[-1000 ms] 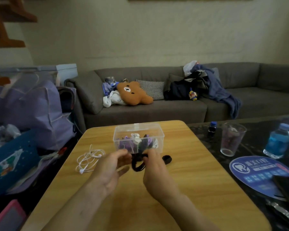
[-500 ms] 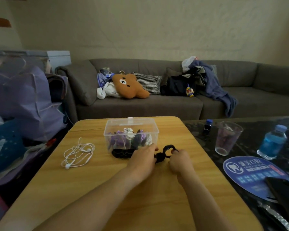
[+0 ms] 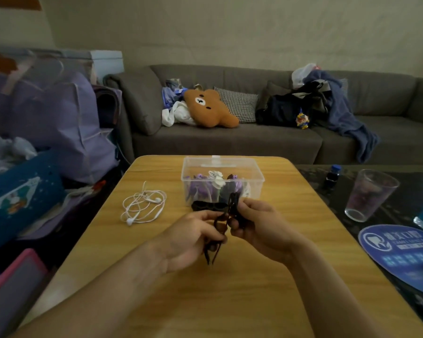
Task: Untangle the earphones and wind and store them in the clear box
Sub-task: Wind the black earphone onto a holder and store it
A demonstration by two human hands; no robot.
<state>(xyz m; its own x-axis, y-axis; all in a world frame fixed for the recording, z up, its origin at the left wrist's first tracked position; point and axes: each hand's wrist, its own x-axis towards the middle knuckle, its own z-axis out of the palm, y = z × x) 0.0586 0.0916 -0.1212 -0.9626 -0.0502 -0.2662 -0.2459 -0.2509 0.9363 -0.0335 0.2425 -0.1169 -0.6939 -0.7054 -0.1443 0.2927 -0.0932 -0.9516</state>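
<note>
A black earphone cable (image 3: 221, 222) hangs bunched between my two hands above the wooden table (image 3: 230, 289). My left hand (image 3: 193, 237) pinches its lower loops, and dark ends dangle below the fingers. My right hand (image 3: 259, 223) grips the upper part of the same cable. Just behind them stands the clear box (image 3: 221, 179), open, holding several wound earphones in purple, white and black. A second black bundle (image 3: 205, 206) lies against the box's front wall. A tangled white earphone (image 3: 143, 206) lies loose on the table to the left.
A clear drinking glass (image 3: 369, 195), a small dark bottle (image 3: 332, 176) and a blue round fan (image 3: 398, 250) sit on the dark table to the right. Purple bags (image 3: 51, 123) crowd the left side. A grey sofa (image 3: 254, 140) with a bear cushion runs behind.
Both hands have lifted the black cable off the table by the box and drawn it nearer to me. They now hold it bunched upright in the air.
</note>
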